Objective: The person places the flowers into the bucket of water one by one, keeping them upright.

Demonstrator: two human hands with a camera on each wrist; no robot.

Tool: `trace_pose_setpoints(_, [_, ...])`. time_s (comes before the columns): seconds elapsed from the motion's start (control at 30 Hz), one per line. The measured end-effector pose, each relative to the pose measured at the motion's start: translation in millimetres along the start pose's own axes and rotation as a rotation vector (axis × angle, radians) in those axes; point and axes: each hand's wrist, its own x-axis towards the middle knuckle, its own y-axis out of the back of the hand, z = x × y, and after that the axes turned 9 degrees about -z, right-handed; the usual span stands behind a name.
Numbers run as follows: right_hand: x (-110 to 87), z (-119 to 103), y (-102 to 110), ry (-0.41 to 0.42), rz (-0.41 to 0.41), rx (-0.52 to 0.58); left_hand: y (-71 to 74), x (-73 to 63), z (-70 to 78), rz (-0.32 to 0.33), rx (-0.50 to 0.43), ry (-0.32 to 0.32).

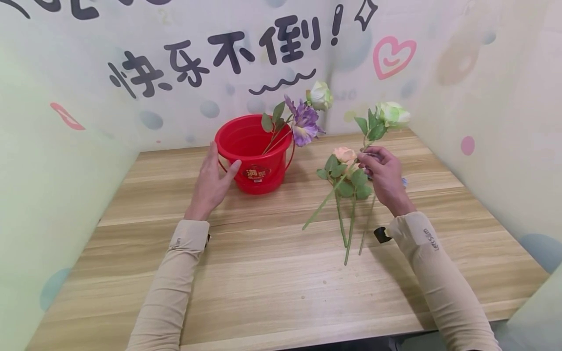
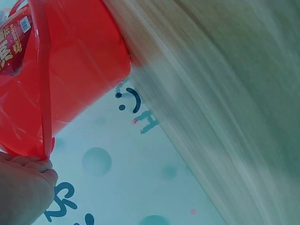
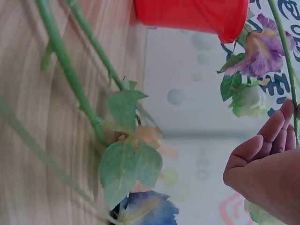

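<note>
Head view, spread left hand touching bucket, right hand pinching rose

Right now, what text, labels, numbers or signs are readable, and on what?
"快乐不倒!" on back wall
"H" on wall, left wrist view
"Lets Slim" on right cuff
"满" on bucket label; rest blurred
"lim" on left cuff; start unclear
Pink smiling heart on wall
Top wall lettering cut off; faint numerals unclear

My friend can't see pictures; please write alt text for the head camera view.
A person's right hand holds a white-green rose by its stem over peach roses on a wooden table; the left hand touches a round red plastic bucket holding a purple flower and a white rose.
</note>
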Motion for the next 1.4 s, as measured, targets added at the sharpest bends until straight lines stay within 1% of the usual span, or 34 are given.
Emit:
trace_pose_setpoints(0.33, [-0.9, -4.7, -8.5, 0.006, -0.005, -0.007, 0.4, 0.0, 0.1, 0.001, 0.005, -0.012])
trace_pose_setpoints(0.73, [-1.1, -8.6, -25.7, 0.051, 0.012, 0.021, 0.6, -0.5, 1.4, -0.009, -0.014, 0.004])
trace_pose_setpoints(0.97, [-0.2, -8.8, -33.3, 0.087, 0.020, 0.013, 0.1, -0.3, 0.7, -0.006, -0.024, 0.001])
trace_pose_setpoints(1.1, [0.5, -8.2, -37.2, 0.114, 0.040, 0.013, 0.0, -0.5, 0.9, -0.005, -0.018, 0.002])
trace_pose_setpoints(1.4, [1.7, -5.5, -43.7, 0.148, 0.106, -0.010, 0.1, -1.0, 0.8, -0.003, -0.017, 0.002])
